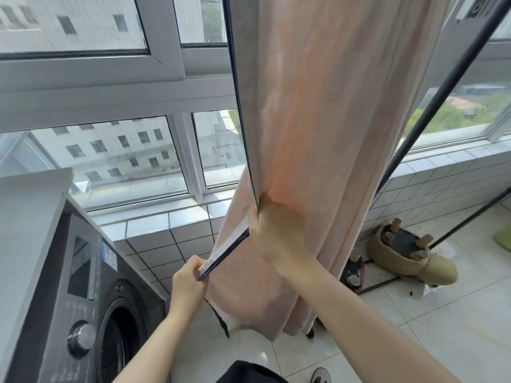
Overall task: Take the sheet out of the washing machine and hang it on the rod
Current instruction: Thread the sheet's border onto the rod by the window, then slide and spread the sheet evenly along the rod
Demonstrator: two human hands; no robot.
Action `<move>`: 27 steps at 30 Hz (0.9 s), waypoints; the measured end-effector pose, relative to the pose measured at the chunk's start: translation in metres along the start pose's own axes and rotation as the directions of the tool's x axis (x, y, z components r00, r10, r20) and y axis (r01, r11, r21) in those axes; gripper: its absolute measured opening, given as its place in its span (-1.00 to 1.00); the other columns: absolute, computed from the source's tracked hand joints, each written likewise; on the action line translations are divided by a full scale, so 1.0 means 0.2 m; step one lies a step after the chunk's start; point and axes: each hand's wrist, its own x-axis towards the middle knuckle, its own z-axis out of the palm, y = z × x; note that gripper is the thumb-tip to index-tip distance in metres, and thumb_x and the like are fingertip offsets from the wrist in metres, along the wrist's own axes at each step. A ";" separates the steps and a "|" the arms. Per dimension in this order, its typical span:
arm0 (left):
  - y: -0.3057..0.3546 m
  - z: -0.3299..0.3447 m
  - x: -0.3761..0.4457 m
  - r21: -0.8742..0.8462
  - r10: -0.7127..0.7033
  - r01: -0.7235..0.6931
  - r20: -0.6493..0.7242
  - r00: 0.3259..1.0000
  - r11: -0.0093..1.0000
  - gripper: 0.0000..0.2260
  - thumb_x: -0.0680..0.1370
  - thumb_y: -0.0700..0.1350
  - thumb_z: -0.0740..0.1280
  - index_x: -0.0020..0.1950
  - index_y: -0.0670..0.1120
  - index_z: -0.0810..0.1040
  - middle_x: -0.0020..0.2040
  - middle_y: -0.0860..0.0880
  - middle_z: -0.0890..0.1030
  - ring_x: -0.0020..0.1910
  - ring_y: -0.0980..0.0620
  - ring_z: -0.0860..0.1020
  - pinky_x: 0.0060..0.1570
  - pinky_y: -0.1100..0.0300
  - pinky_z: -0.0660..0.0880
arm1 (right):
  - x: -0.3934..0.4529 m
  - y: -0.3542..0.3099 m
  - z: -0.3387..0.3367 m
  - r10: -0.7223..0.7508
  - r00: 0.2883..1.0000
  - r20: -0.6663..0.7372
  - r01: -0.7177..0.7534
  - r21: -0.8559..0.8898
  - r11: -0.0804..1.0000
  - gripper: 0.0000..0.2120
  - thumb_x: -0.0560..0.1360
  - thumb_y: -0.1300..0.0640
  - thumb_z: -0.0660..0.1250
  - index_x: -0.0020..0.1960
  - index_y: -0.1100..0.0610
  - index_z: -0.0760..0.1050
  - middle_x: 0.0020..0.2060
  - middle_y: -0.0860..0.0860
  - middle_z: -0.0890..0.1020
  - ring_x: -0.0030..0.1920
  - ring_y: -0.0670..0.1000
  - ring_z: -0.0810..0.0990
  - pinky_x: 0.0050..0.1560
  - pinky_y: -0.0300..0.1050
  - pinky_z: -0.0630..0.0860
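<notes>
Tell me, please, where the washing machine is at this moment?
In the head view the washing machine stands at the lower left, against the tiled wall under the window, left of the hanging pink sheet that both hands hold.

No legible text from my view. Washing machine (83, 286), below-left of my left hand (188, 283), has a blue sticker (108, 254) on its front and a row of pale chars on the control panel (78, 306) above the dial; both too blurred to read.
</notes>
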 end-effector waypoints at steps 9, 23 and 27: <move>-0.18 -0.07 -0.09 -0.040 -0.068 0.074 0.119 0.991 0.996 -0.72 0.50 -0.16 0.42 -0.28 -0.10 0.33 -0.39 -0.11 0.41 -0.40 0.08 0.28 -0.36 0.16 0.24 | -0.02 0.03 0.08 0.083 0.996 -0.022 -0.079 0.148 0.986 -0.71 0.43 0.39 0.09 -0.10 0.01 0.16 -0.31 -0.10 0.39 -0.20 0.00 0.29 0.25 0.22 0.31; 0.13 -0.13 0.02 -0.099 -0.059 0.112 0.430 0.901 0.989 -0.72 0.48 -0.17 0.43 0.15 0.07 0.51 0.05 0.04 0.66 -0.01 0.11 0.66 0.11 0.05 0.58 | -0.06 -0.04 0.12 -0.173 0.974 0.143 0.153 0.143 0.978 -0.84 0.63 0.03 0.08 -0.09 0.06 0.32 -0.24 -0.08 0.37 -0.10 0.03 0.49 0.26 0.07 0.34; 0.60 -0.19 0.04 -0.439 0.160 -0.043 0.233 0.959 0.897 -0.57 0.50 0.05 0.34 0.34 -0.02 0.44 0.15 -0.03 0.65 0.15 0.03 0.61 0.14 0.26 0.50 | -0.04 0.00 -0.02 -0.242 0.965 0.102 0.201 0.306 0.931 -0.88 0.59 0.06 0.17 0.05 0.07 0.40 -0.16 -0.05 0.56 -0.11 0.02 0.55 -0.11 -0.07 0.46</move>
